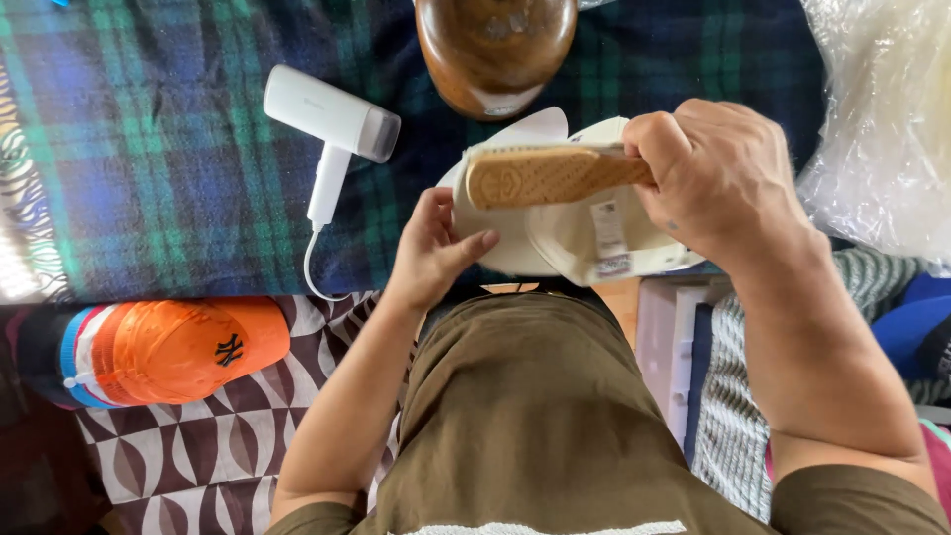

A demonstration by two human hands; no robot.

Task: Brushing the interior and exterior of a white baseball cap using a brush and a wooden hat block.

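Over plaid blanket [149, 149], cream cap [565, 243] (inside up), wooden brush [550, 176]

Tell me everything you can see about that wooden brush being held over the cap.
The wooden brush has a light tan, oblong back dotted with rows of small holes, and a strip of pale bristles shows along its upper edge. It lies roughly level, slightly tilted. The right hand grips its right end, holding it against the white cap, which the left hand steadies.

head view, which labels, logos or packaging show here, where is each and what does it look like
Sewn-in labels: inside the white cap, small white rectangles, dark print.
Embroidered emblem: front of the orange cap, lower left, black.
Plastic bag: right edge, clear, crinkled, pale contents.
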